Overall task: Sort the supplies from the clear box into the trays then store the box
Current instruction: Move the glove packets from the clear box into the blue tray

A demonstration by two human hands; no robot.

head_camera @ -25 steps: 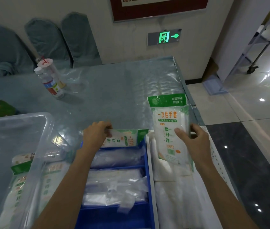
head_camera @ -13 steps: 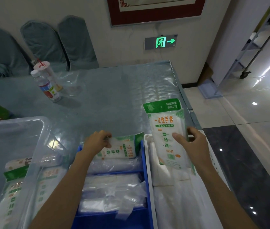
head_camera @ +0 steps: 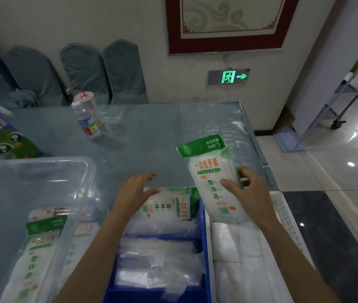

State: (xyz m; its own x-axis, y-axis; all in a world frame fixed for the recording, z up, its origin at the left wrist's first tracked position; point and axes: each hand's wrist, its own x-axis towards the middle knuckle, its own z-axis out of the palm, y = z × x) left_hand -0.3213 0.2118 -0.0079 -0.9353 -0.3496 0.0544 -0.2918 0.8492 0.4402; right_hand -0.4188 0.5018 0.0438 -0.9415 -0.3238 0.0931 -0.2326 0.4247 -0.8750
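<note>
In the middle of the frame, the right hand [head_camera: 247, 193] is pinching a glove pack [head_camera: 212, 178] upright to drop it into the white tray [head_camera: 283, 212], while the left hand [head_camera: 134, 193], fingers spread wide, is hovering over another pack [head_camera: 169, 206] lying flat in the blue tray [head_camera: 202, 217]

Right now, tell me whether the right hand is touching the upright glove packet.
Touching. The head view shows the right hand gripping the glove packet, thumb across its front.

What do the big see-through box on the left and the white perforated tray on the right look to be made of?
Big see-through box: likely rigid clear plastic, glossy; the packets inside show through its wall, which catches glare. White perforated tray: apparently moulded white plastic, matte; regular small holes pierce its side wall.
</note>
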